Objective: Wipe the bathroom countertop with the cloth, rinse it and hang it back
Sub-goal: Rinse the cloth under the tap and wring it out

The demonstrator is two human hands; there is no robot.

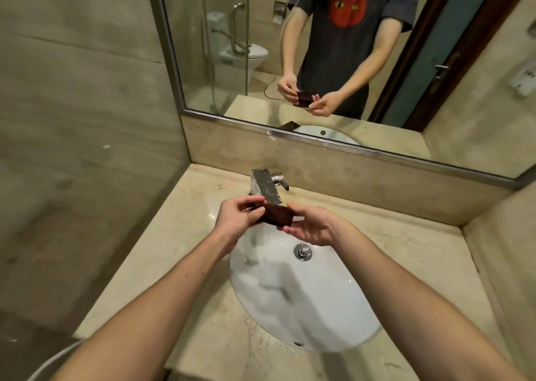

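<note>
A small dark brown cloth (277, 215), folded into a compact rectangle, is held between both hands over the far edge of the white sink (304, 299), just under the chrome faucet spout (266, 188). My left hand (236, 216) pinches its left end. My right hand (311, 226) supports its right end with fingers spread beneath. The beige marble countertop (185, 235) surrounds the sink. No water is visibly running.
A mirror (333, 62) above the backsplash reflects a person holding the cloth, a toilet and a glass partition. The sink drain plug (303, 251) is chrome. Tiled walls close in on the left and right of the counter.
</note>
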